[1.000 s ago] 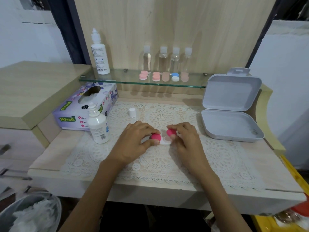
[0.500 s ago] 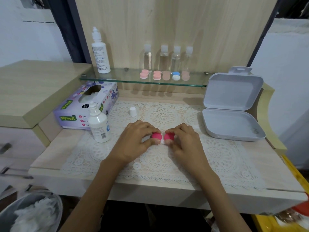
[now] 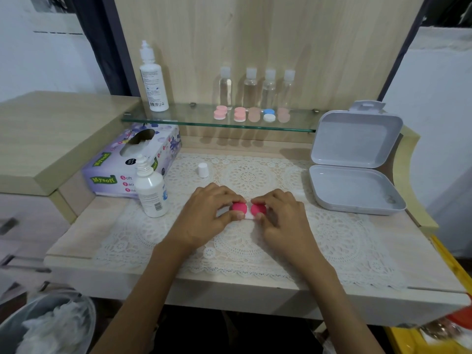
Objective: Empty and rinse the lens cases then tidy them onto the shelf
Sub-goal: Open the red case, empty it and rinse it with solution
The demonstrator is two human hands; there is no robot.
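Note:
A white lens case with two bright pink caps [image 3: 249, 209] lies on the lace mat in the middle of the desk. My left hand [image 3: 208, 213] pinches the left pink cap between thumb and fingers. My right hand [image 3: 283, 215] pinches the right pink cap the same way. The case's white body is mostly hidden under my fingers. Several other lens cases [image 3: 251, 114], pink, beige and blue-white, stand in a row on the glass shelf [image 3: 178, 118] at the back.
An uncapped solution bottle [image 3: 151, 189] stands left of my hands, its white cap [image 3: 203, 170] loose on the mat. A tissue box [image 3: 132, 159] lies behind it. An open grey box [image 3: 355, 172] sits at the right. A taller bottle [image 3: 152, 77] and several clear bottles [image 3: 258, 85] stand on the shelf. A bin [image 3: 48, 325] is below left.
The right pink cap has come down beside the left one; both caps now sit side by side on the case, with my hands closer together.

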